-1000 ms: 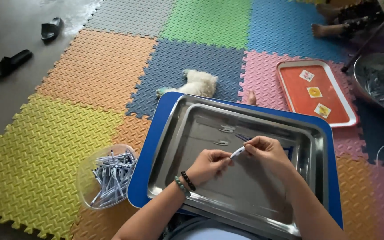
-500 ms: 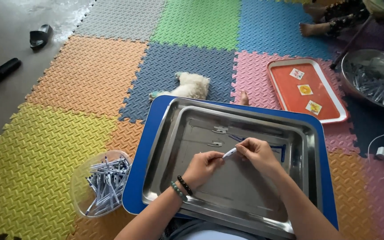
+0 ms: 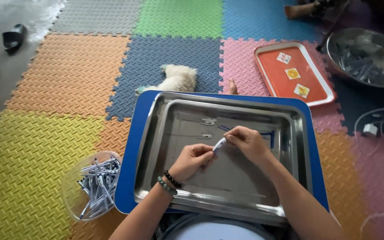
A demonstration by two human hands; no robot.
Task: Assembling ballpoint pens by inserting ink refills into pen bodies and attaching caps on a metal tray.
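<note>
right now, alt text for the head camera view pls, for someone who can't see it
Two bare hands, left hand and right hand, pinch a small white pen-like piece between them over a large shiny rectangular metal tray on a blue board. A clear round bowl of similar pieces sits to the left on colourful foam floor mats.

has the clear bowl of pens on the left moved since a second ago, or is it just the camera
No. The clear bowl of pens sits at the same spot against the blue tray edge and the yellow-orange mat seam; only the head camera shifted.

Hands [image 3: 221, 151] over tray [image 3: 174, 186] — bowl of pens [image 3: 95, 186] left
</note>
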